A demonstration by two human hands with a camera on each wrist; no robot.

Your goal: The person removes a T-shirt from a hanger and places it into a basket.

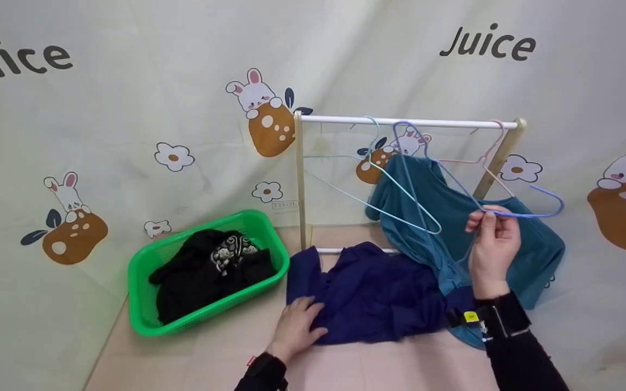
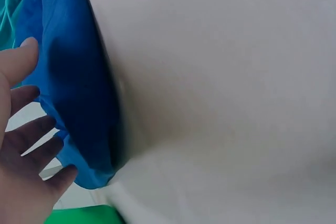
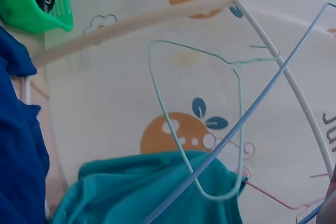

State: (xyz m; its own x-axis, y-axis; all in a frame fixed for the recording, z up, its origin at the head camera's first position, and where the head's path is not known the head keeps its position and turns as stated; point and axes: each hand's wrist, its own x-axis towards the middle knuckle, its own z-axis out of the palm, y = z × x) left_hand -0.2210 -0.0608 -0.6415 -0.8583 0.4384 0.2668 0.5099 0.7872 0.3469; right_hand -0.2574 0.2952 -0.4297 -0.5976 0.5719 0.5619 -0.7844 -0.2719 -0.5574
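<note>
My right hand [image 1: 493,252] pinches a blue-purple wire hanger [image 1: 536,216] near the base of its hook. The hook points right, and the hanger's body reaches up and left in front of the rack. On the table, my left hand [image 1: 295,328] touches the left front edge of a crumpled navy garment [image 1: 375,296], its fingers spread. The left wrist view also shows those fingers [image 2: 44,153] loosely extended beside the navy cloth. Behind the held hanger, a teal garment [image 1: 427,190] hangs at the rack, its lower part draped onto the table beside the navy garment.
The small rack has wooden posts [image 1: 300,184] and a white top rail [image 1: 335,119]. From the rail hang a mint hanger [image 1: 437,231] and a pink hanger [image 1: 500,178]. At left stands a green basket [image 1: 139,288] with black clothing [image 1: 193,277] in it. A printed cloth [image 1: 144,98] forms the backdrop.
</note>
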